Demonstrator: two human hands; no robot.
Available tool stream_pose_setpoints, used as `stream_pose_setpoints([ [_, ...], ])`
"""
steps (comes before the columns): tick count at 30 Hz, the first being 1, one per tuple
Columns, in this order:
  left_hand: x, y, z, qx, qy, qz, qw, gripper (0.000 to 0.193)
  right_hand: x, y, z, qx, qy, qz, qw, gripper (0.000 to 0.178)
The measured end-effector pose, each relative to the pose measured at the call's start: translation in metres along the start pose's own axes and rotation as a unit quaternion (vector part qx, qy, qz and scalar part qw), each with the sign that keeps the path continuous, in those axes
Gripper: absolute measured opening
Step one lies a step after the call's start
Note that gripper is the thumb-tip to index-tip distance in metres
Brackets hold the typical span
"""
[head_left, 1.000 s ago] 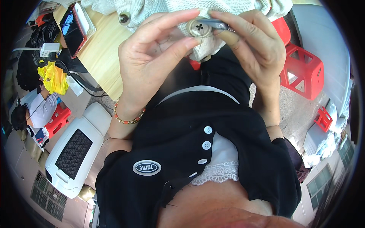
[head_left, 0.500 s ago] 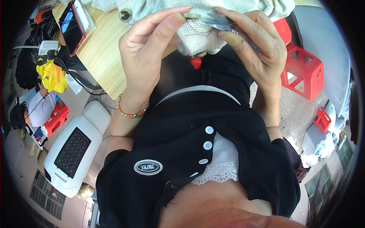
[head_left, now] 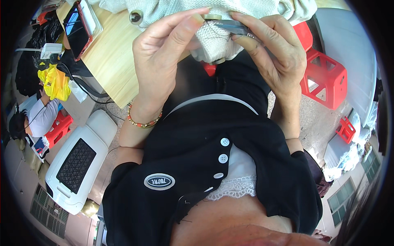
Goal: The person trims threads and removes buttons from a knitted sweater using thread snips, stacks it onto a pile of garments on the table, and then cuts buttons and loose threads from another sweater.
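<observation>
My left hand (head_left: 162, 53) has its thumb and forefinger pinched beside an olive-beige button (head_left: 212, 17), with dark thread (head_left: 213, 33) at the fingertips. The thread loops over a pale knitted garment (head_left: 211, 45) below. From the other side, my right hand (head_left: 277, 51) holds small metal thread snips (head_left: 236, 28) between thumb and fingers. Their blades point left, with the tips just under the button by the thread. Another button (head_left: 217, 61) shows at the knit's lower fold. My fingers hide the exact grip on the thread.
More of the knit lies over a wooden table (head_left: 111, 53), with a round button-like piece (head_left: 136, 17) on it. A phone (head_left: 77, 35) stands at the table's left. Red stools (head_left: 334, 84) are at right, a white seat (head_left: 106, 125) at left. Another person (head_left: 41, 119) sits far left.
The snips have moved left, their tips coming closer to the thread under the button. My left hand and the button have shifted slightly right.
</observation>
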State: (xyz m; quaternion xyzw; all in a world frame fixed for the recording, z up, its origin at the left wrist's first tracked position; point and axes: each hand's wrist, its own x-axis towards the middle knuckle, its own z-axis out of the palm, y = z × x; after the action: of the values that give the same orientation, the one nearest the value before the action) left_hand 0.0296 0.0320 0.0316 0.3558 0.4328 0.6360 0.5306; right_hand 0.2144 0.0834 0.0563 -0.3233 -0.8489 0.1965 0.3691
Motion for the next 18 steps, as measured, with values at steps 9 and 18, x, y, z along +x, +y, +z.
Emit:
stream_pose_setpoints([
  [9,0.0006,0.0004,0.0008,-0.014,-0.001,-0.007,1.0,0.024,0.0006,0.0015,-0.0011,-0.017,0.001,-0.012,1.0,0.038],
  [18,0.0013,-0.0024,-0.0029,-0.025,-0.001,-0.012,1.0,0.023,-0.0036,0.0094,-0.0022,-0.069,0.018,-0.036,0.997,0.04],
])
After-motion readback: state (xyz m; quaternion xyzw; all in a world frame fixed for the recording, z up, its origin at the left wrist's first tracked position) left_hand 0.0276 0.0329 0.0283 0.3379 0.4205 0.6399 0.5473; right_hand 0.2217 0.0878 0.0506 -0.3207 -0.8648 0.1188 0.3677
